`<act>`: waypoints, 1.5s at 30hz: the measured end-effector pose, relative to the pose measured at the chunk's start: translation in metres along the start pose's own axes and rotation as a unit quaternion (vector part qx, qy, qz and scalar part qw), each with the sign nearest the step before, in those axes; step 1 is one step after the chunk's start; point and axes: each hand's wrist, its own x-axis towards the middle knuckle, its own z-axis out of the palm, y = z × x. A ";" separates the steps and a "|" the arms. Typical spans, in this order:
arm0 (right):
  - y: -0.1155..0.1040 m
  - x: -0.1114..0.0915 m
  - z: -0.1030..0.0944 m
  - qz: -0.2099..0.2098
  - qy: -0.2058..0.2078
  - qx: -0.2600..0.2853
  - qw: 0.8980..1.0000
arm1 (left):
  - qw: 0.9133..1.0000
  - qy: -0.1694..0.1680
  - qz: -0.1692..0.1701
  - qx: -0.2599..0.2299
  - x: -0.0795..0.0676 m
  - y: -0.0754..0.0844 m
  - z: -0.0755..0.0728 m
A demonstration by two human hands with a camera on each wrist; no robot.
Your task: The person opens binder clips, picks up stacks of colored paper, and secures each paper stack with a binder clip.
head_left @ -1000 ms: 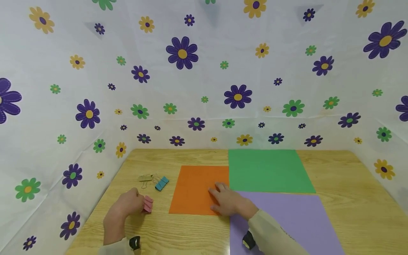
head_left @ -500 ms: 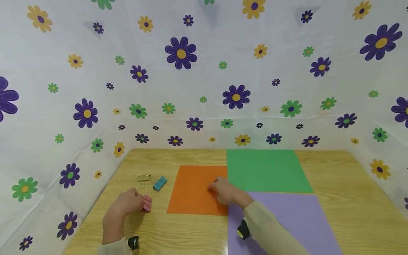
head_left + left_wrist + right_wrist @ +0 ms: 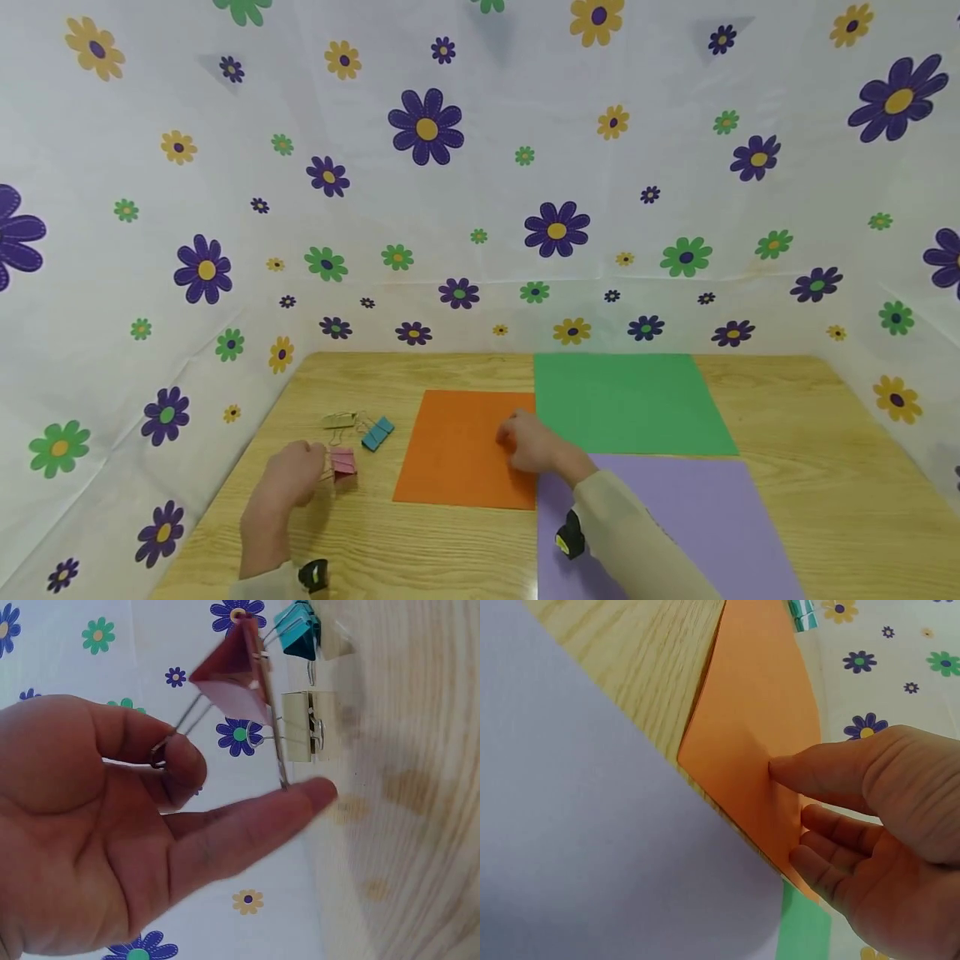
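My left hand point(image 3: 285, 477) holds a pink binder clip point(image 3: 344, 463) by its wire handles, at the left of the table. In the left wrist view, the thumb is at one handle of the binder clip point(image 3: 238, 701) and a fingertip at the other. Behind it lie a blue binder clip point(image 3: 377, 433) and a pale yellow binder clip point(image 3: 339, 421). My right hand point(image 3: 531, 443) rests on the right part of an orange sheet point(image 3: 442, 458); its thumb and bent fingers touch the surface in the right wrist view.
A green sheet point(image 3: 622, 404) lies behind right of the orange one, and a purple sheet point(image 3: 675, 525) lies in front of the green. The wooden table point(image 3: 427, 558) meets a white flowered cloth point(image 3: 480, 192) at the back and sides.
My left hand has shifted its grip back onto the pink clip's wire handles, and the clip has turned. The right hand's spread fingers have drawn together on the orange sheet.
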 end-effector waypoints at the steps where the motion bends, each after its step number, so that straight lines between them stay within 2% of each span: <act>1: 0.000 0.001 0.000 -0.001 0.001 -0.004 1.000 | 1.000 0.000 -0.007 -0.021 0.001 -0.001 -0.001; 4: -0.001 0.003 0.000 0.009 -0.003 -0.015 1.000 | 0.995 0.008 -0.014 -0.099 0.001 -0.002 -0.002; 8: -0.005 0.005 0.000 0.031 -0.019 -0.036 0.999 | 0.981 0.016 -0.017 -0.195 0.000 -0.003 -0.003; 11: -0.009 0.007 0.000 0.048 -0.031 -0.052 0.997 | 0.969 0.019 -0.021 -0.246 -0.001 -0.001 -0.003; 16: -0.015 0.010 -0.006 0.107 -0.044 -0.066 0.991 | 0.952 0.016 -0.007 -0.306 0.000 0.005 -0.003; 19: -0.015 0.012 -0.011 0.133 -0.056 -0.080 0.986 | 0.949 0.019 -0.001 -0.313 -0.001 0.008 -0.004; 24: -0.011 0.013 -0.017 0.155 -0.073 -0.077 0.982 | 0.950 0.024 -0.005 -0.311 -0.006 0.014 -0.006; 33: -0.005 0.015 -0.021 0.149 -0.104 -0.097 0.979 | 0.952 0.029 -0.004 -0.304 -0.005 0.013 -0.004; 38: -0.006 0.019 -0.019 0.155 -0.094 -0.119 0.976 | 0.951 0.032 -0.005 -0.306 -0.004 0.012 -0.003; 45: 0.002 0.028 -0.013 0.148 -0.036 -0.165 0.974 | 0.952 0.037 -0.005 -0.305 -0.006 0.014 -0.005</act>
